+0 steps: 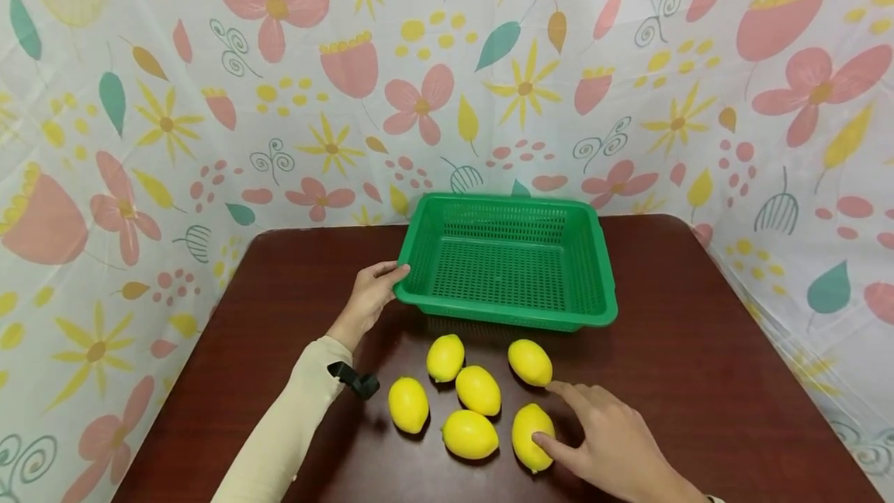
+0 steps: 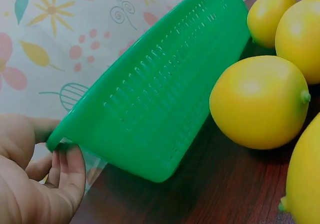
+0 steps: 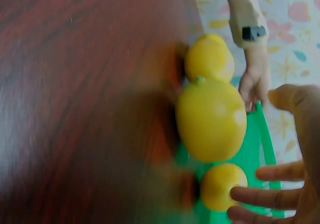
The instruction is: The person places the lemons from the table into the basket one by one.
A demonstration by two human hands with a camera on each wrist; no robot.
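A green plastic basket (image 1: 504,312) with slotted sides and floor stands at the back of the table, nothing inside it. My left hand (image 1: 369,297) pinches the basket's left rim; in the left wrist view the thumb lies over the rim and the fingers curl beneath. Several yellow lemons lie before the basket. My right hand (image 1: 618,441) is spread over the right-hand pair: its thumb overlaps the front right lemon (image 1: 529,424), and its index fingertip is right at the back right lemon (image 1: 528,362). In the right wrist view, the fingers (image 3: 270,197) are apart, around no lemon.
Four-cornered and dark, the wooden table (image 1: 698,379) extends to both sides of the basket. A flower-printed cloth (image 1: 447,45) hangs along its back and sides. Other lemons sit close together left of the right hand, one (image 1: 408,405) near the left wrist's black strap (image 1: 355,380).
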